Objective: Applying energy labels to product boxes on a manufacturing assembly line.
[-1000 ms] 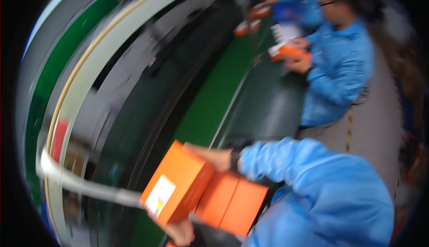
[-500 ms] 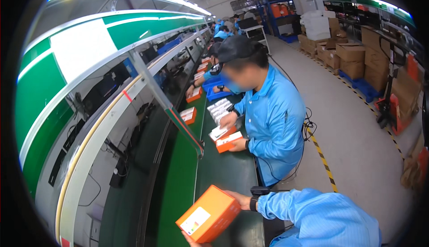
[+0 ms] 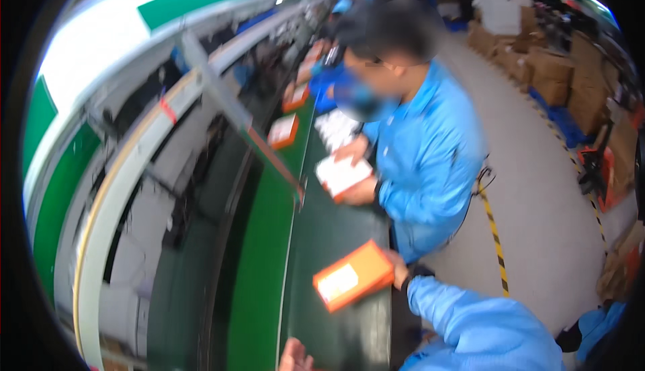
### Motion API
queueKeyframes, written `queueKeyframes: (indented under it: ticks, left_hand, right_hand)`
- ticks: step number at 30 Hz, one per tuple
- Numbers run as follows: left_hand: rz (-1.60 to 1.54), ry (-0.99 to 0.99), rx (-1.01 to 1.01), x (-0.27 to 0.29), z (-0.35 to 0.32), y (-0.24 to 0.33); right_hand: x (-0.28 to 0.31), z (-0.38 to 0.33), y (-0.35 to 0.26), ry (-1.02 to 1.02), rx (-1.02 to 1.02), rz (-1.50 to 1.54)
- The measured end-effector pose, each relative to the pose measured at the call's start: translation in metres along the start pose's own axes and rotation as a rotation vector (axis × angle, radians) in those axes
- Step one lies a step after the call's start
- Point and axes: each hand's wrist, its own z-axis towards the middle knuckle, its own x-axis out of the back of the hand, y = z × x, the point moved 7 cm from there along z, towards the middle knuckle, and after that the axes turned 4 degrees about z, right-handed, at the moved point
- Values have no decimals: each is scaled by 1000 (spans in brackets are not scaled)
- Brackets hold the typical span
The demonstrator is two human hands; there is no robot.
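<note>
Left hand [image 3: 293, 356] at bottom edge, fingers spread, holding nothing, over the dark conveyor belt [image 3: 329, 230]. Right hand [image 3: 398, 271] touches the far end of an orange box with white label [image 3: 353, 275] lying flat on the belt; grip not discernible. Beyond, a co-worker in a blue coat [image 3: 423, 156] holds a white-topped box [image 3: 342, 175].

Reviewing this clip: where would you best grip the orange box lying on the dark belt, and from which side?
Probably across its short near-right end, coming from the right. The orange box lies flat with that end toward the belt's edge, where the right hand already touches it. The left hand is apart from it.
</note>
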Motion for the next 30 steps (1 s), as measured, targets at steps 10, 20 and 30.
queueKeyframes:
  ticks: [10, 20, 30]
  left_hand:
    - [8, 883, -375, 77, -202, 78]
    - [-57, 1375, -450, 155, -381, -21]
    - [62, 1159, -427, 256, -327, -1]
  right_hand:
    - [-8, 109, 12, 127, 183, -74]
    - [-17, 114, -15, 341, -59, -497]
    - [-178, 0, -60, -77, 301, -472]
